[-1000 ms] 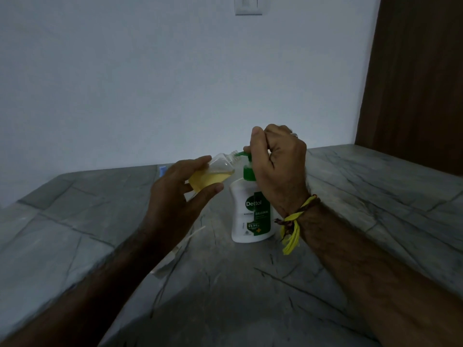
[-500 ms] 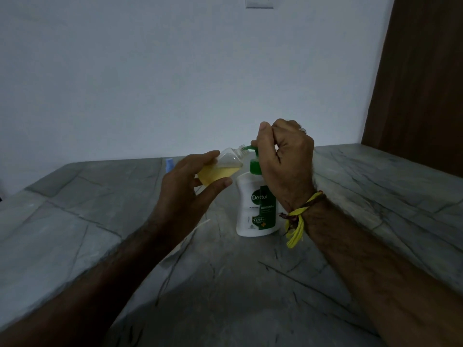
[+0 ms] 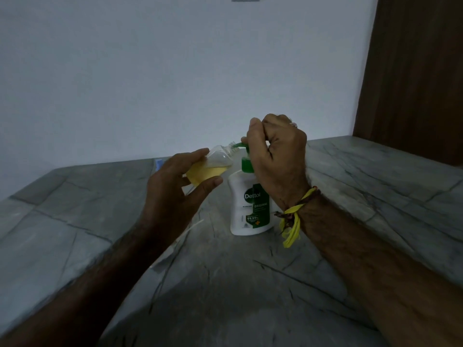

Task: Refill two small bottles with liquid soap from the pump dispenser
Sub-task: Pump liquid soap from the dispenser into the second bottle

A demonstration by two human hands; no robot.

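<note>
Grey marble table (image 3: 375, 186) at frame centre carries the Dettol pump dispenser (image 3: 248, 209). Right hand (image 3: 278, 156), its grip curled over the pump head, presses. Left hand (image 3: 175, 181) grips the small bottle (image 3: 213, 166), half full, tilted so its mouth meets the nozzle.

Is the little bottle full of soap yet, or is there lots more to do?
Not full yet. The small bottle already holds some yellow soap, roughly half. Right now the left hand holds it tilted, its mouth at the green nozzle of the pump dispenser, while the right hand sits on the pump. Left to do: finish filling it. A second bottle is not clearly in view.
</note>
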